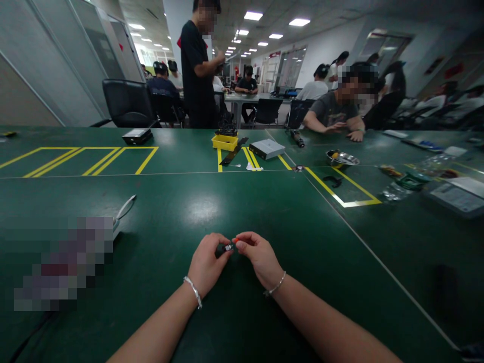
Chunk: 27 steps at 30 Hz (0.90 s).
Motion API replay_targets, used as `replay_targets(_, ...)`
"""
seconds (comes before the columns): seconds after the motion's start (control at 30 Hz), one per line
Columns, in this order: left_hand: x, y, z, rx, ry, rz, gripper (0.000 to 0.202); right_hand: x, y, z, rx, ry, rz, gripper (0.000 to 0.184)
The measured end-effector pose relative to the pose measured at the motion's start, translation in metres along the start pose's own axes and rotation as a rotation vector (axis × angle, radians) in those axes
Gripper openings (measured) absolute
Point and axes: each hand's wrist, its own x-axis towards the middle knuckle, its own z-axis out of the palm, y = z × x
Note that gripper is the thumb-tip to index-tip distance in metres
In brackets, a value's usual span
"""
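Over the green table point(159, 212), my left hand point(208, 262) pinches a small dark piece with a silvery metal end point(227, 247) between thumb and fingers. Close beside it, my right hand point(260, 257) is closed on a small orange piece point(236, 240), its tip showing past the thumb and forefinger. The two pieces are near each other; whether they touch I cannot tell. Both are too small for me to name their kind.
A blurred-out long object point(71, 262) with a white cable point(126, 206) lies at left. Farther back are a yellow bin point(225, 143), a grey box point(266, 149) and a metal bowl point(342, 159). A person point(336, 106) sits across the table; another point(198, 65) stands behind it.
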Motion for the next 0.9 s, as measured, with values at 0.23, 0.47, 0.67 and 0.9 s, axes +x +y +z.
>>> replay_targets(0.23, -0.001, 0.005, -0.001, 0.027, 0.058, 0.03, 0.005, -0.006, 0.006, 0.008, -0.108, 0.021, -0.074, 0.014)
replay_targets(0.47, -0.002, 0.006, -0.001, 0.024, 0.073, 0.066, 0.007, -0.003, 0.01, 0.005, -0.052, 0.097, -0.065, 0.015)
replay_targets(0.67, -0.001, 0.006, -0.002, 0.058, 0.115, 0.014, 0.004, -0.006, 0.01, 0.006, -0.158, -0.035, -0.058, 0.029)
replay_targets(0.9, -0.002, -0.005, -0.002, 0.043, 0.141, 0.041, 0.004, -0.008, 0.007, 0.005, -0.297, -0.124, -0.127, 0.033)
